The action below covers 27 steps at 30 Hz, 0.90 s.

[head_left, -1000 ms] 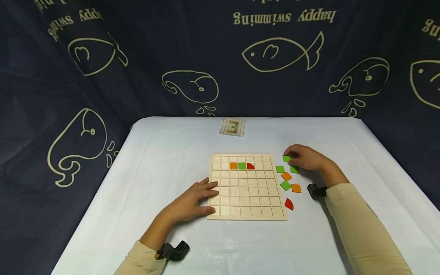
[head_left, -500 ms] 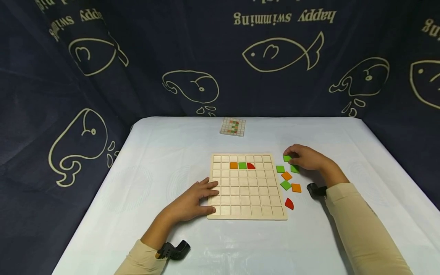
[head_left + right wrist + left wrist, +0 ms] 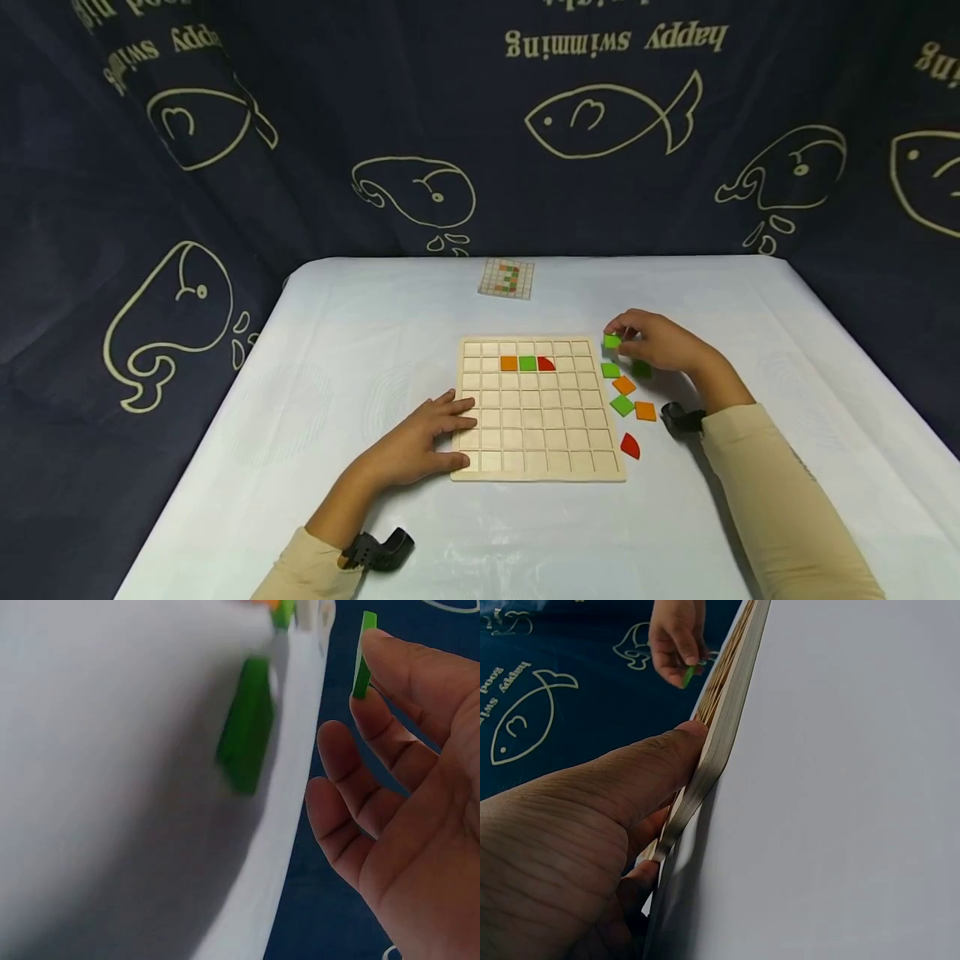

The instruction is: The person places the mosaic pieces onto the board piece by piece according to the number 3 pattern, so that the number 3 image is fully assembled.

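My right hand (image 3: 652, 340) pinches a green square tile (image 3: 364, 656) between thumb and fingertip, lifted above the table just off the board's upper right side. Beneath the palm lies another green tile (image 3: 247, 727), partly covered by the hand in the head view. My left hand (image 3: 420, 437) rests on the left edge of the wooden grid board (image 3: 525, 460), its fingers spread; in the left wrist view the thumb (image 3: 660, 761) lies along the rim. In the board's second row sit an orange square (image 3: 509, 363), a green square (image 3: 528, 363) and a red quarter-circle (image 3: 546, 364), side by side.
Right of the board lie a green tile (image 3: 611, 370), an orange tile (image 3: 624, 385), another green tile (image 3: 622, 406), a second orange tile (image 3: 646, 411) and a red quarter-circle (image 3: 630, 447). A pattern card (image 3: 507, 278) lies at the table's back, before a dark blue curtain (image 3: 480, 100).
My right hand has lifted the green tile and shifted left with it, toward the board. The left hand and the tiles on the board stay where they were.
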Tool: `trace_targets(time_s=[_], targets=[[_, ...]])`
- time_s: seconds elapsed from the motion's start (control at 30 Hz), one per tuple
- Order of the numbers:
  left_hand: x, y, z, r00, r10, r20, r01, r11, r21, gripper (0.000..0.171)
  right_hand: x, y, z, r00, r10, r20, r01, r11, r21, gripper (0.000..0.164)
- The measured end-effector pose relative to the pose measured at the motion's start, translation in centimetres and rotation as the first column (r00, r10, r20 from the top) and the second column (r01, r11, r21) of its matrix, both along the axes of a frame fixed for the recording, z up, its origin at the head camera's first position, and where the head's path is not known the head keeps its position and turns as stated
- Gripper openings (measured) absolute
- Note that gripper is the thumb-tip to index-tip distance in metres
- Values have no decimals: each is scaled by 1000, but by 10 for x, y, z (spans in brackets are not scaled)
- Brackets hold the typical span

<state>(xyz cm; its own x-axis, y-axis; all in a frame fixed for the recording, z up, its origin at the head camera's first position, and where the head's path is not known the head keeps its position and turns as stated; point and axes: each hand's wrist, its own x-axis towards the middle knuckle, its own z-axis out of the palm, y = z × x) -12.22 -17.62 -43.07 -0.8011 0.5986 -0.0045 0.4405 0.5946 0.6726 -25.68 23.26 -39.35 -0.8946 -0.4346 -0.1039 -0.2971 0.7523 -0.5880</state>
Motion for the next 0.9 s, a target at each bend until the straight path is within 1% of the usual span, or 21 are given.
trace_targets(time_s=[0.07,0.17,0.37,0.47,0.67,0.9], targets=[[1,0,-1,1000,3,0,-3,1000,-1,53,1,-6,3,1000,4,-4,-4,1000,9,27],[2,-1,-2,1000,5,-4,-5,1000,-2,52,4,-14,5,999,33,-19,-33,999,4,27],[2,-1,-2,1000,4,-6,-4,1000,1,53,8,-27,7,991,119,-55,-120,992,-32,27],[2,-1,-2,1000,3,-6,-3,1000,1,53,10,-36,7,988,148,-51,-151,988,-45,27],[1,-1,-2,1000,-6,-9,6,1000,7,53,13,-52,8,982,187,-5,-187,980,-66,27],[0,0,-1,1000,-1,-12,1,1000,-2,54,16,-63,4,967,253,11,-252,965,-68,26]])
